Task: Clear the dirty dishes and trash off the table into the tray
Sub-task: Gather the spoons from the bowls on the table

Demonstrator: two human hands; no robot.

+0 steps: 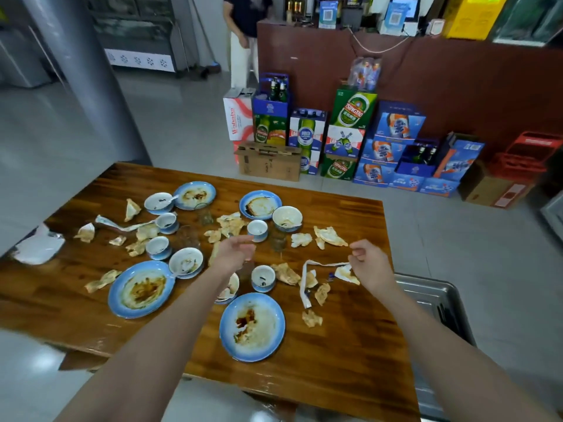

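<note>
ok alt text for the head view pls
Two bare hands, left and right, reach empty over a wooden table strewn with dirty blue-rimmed plates, bowls, cups and crumpled napkins. A metal tray sits at the table's right edge.

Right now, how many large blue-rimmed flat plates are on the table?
4: far-left plate, far-centre plate, near-left plate, nearest plate. Arms might hide another.

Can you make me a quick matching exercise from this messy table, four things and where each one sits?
Things:
1. metal tray
2. large stained plate
3. white plastic wrapper
4. brown cardboard box

Places:
A. nearest table edge
B. floor beyond the table
C. beside the table's right end
D. table's left edge

Pairs: 1-C, 2-A, 3-D, 4-B
</note>
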